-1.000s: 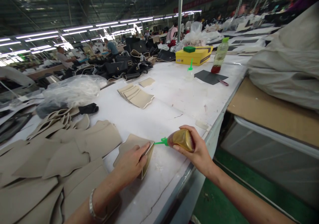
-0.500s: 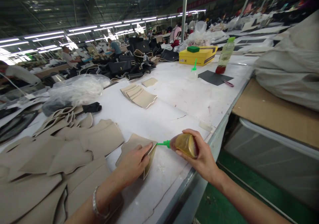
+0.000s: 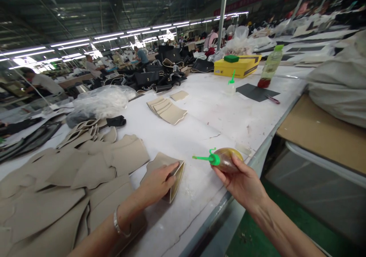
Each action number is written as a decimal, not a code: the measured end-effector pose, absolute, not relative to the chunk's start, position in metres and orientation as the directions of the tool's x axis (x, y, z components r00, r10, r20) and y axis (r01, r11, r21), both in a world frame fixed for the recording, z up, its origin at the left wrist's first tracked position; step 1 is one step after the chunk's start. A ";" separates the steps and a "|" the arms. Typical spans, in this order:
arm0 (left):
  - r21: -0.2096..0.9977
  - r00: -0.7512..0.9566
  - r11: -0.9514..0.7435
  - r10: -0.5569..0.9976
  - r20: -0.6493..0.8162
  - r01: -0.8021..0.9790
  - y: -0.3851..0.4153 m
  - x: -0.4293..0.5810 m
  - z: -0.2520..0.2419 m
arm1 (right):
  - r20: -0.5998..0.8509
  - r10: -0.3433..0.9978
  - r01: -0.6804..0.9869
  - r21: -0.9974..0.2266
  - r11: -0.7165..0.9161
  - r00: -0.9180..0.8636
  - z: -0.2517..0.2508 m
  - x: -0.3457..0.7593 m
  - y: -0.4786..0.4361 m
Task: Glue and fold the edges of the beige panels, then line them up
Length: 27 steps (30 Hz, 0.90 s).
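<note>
One bottle (image 3: 228,158) in right grip (image 3: 246,185), beige piece (image 3: 161,161) in left grip (image 3: 157,183), box lettering (image 3: 248,73) illegible.

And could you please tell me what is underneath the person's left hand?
Under the left hand is a beige piece, its far edge and right side showing around the fingers. What lies directly beneath the palm is covered, so it cannot be seen.
</note>
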State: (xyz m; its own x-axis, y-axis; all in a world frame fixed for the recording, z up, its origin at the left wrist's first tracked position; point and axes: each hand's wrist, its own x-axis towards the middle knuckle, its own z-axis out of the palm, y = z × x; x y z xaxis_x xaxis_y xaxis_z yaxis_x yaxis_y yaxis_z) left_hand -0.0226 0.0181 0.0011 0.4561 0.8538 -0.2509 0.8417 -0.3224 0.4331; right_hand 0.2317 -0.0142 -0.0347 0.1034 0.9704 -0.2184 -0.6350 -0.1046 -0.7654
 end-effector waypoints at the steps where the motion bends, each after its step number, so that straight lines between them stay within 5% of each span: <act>1: 0.430 0.454 -0.323 0.857 -0.245 0.843 0.018 -0.022 0.002 | -0.227 0.968 -0.651 -0.752 -0.106 0.104 -0.035 0.233 -0.013; 9: 0.405 0.429 -0.312 0.871 -0.239 0.859 0.016 -0.019 0.001 | -0.117 0.992 -0.566 -0.821 -0.069 0.050 -0.027 0.225 -0.023; 14: 0.426 0.435 -0.315 0.873 -0.220 0.848 0.016 -0.019 0.000 | 0.065 0.993 -0.150 -0.985 0.079 0.099 -0.031 0.219 -0.032; 19: 0.398 0.414 -0.305 0.882 -0.225 0.865 0.015 -0.018 0.001 | 0.156 0.983 0.094 -0.985 0.147 0.098 -0.038 0.213 -0.037; 27: 0.376 0.361 -0.258 0.903 -0.233 0.890 0.010 -0.014 0.004 | 0.022 1.000 -0.003 -1.000 0.022 -0.016 -0.040 0.205 -0.065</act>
State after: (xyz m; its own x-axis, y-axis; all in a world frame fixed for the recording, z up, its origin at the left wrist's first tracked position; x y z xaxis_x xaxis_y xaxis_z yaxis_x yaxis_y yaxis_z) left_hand -0.0141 0.0104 0.0038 0.3610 0.9029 -0.2334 0.8897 -0.2585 0.3763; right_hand 0.2054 -0.0647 -0.0402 -0.0159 0.9996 0.0216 -0.0035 0.0215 -0.9998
